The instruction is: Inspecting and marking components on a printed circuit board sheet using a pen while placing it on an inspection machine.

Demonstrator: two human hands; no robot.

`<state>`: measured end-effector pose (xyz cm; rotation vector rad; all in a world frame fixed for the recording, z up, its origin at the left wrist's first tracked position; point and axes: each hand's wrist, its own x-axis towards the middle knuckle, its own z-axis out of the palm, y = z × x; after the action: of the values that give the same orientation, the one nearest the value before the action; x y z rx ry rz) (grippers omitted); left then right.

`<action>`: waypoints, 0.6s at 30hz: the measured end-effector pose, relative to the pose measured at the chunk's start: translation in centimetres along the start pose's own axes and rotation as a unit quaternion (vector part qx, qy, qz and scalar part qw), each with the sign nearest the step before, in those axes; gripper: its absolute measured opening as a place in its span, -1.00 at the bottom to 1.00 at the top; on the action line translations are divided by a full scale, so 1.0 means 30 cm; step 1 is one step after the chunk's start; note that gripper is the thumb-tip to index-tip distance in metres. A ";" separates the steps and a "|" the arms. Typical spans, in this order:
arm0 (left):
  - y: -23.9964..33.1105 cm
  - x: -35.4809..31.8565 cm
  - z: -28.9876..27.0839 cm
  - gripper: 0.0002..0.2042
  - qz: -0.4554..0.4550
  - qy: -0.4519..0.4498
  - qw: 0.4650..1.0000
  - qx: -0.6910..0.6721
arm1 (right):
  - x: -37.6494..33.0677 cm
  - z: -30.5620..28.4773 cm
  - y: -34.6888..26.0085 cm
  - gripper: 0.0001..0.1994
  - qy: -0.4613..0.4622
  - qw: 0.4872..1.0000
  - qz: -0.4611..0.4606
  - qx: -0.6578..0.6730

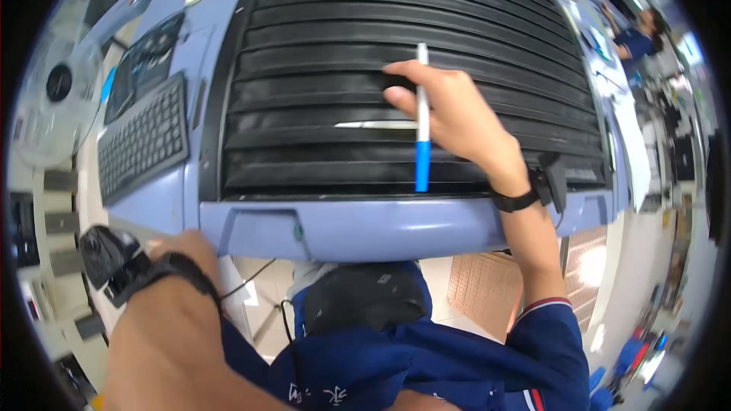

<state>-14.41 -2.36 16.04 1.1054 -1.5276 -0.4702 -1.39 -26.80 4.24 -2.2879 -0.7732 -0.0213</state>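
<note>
My right hand hovers over a wide black ribbed conveyor belt and holds a white and blue pen upright between its fingers. A thin pale strip lies on the belt just left of the pen. My left hand rests low at the light blue front rim of the belt frame; its fingers are mostly hidden behind the wrist, which wears a black strap and a small black device.
A black keyboard and a dark tablet-like panel sit on the blue bench left of the belt. A clear round fan stands at far left. Another person in dark blue works at the far right.
</note>
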 end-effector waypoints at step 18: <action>-0.014 0.008 0.031 0.00 0.021 0.046 0.998 0.036 | -0.003 -0.001 -0.035 -0.68 0.002 1.000 0.003 -0.031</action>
<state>-15.09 -3.02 15.57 1.1331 -1.4946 -0.3329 -2.01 -26.25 4.90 -2.3476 -0.7736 -0.0464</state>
